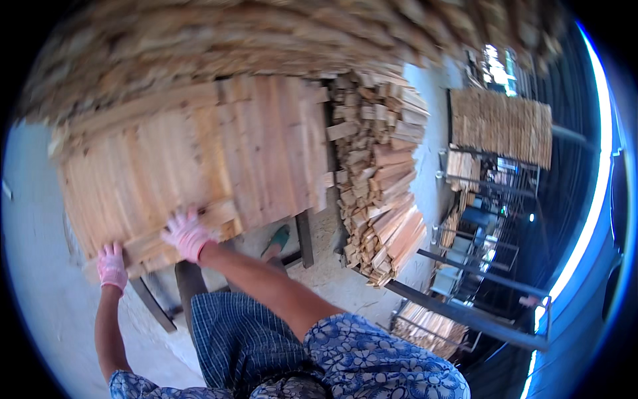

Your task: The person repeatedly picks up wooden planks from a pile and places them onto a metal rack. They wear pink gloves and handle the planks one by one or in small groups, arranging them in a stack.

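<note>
1. Pink knit gloves cover both hands, and both are unclenched, over the near edge of the wooden panel [143, 179].
2. Left hand [111, 267]: fingers straight, slightly apart, laid over the near left corner; thumb hidden, can't tell if it hooks under.
3. Right hand [187, 235]: fingers spread wide, pressed on the crosswise wood strip [216, 217] along the near edge; not closed around anything visible.
4. Panel sits left of centre, on a table [304, 241] with dark straight legs. Pale tan boards side by side, visible grain, a few dark knots, uneven ends.
5. Second panel [276, 149] adjoins it on the right: same flat boards, redder streaks.
6. Wood stack [375, 176] to the right: short, rough pieces, blocky ends, packed in layers.
7. Long pile [199, 43] across the top: brown, ridged, blurred.
8. Upright board bundle [500, 126] at far right, rough-textured, near dark metal rails [465, 314].
9. Clothing: blue floral sleeve [362, 346], smooth fabric; dark checked cloth [239, 332] at the lap.
10. Green sandal [281, 237] on pale, smooth floor [36, 219].
</note>
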### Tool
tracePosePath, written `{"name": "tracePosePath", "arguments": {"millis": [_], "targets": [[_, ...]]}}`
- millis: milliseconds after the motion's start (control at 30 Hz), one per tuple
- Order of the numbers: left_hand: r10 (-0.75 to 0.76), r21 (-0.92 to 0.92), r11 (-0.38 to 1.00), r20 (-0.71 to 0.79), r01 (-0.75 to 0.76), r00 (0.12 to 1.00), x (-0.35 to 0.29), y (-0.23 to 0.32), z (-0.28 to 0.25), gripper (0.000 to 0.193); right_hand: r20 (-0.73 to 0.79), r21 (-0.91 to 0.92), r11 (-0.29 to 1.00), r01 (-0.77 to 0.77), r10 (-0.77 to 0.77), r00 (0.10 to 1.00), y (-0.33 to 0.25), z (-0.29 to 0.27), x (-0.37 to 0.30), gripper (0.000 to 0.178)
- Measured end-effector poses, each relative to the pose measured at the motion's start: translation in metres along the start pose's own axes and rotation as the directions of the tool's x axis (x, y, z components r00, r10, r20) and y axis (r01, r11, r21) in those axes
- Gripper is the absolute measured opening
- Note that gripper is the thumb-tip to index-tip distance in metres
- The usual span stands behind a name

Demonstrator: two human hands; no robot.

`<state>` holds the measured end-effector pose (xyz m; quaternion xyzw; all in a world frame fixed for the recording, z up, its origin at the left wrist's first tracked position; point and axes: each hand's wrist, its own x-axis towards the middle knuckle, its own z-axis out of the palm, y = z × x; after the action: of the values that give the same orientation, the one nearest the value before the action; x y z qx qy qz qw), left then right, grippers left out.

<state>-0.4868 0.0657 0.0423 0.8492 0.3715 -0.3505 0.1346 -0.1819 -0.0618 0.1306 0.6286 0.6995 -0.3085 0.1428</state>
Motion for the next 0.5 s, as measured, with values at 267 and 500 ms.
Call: {"name": "tracePosePath", "arguments": {"millis": [267, 500], "targets": [[0.218, -0.285, 0.933, -0.034, -0.219, 0.975, 0.084, 0.086, -0.042, 0.077, -0.114, 0.879, 0.444, -0.173, 0.548, 0.829, -0.012, 0.073, -0.208, 0.059], [0.491, -0.475, 0.802, 0.176, -0.363, 0.853, 0.0, 0.384, -0.112, 0.079, 0.463, 0.835, -0.291, -0.468, 0.83, 0.31, 0.016, 0.255, -0.511, 0.061]]}}
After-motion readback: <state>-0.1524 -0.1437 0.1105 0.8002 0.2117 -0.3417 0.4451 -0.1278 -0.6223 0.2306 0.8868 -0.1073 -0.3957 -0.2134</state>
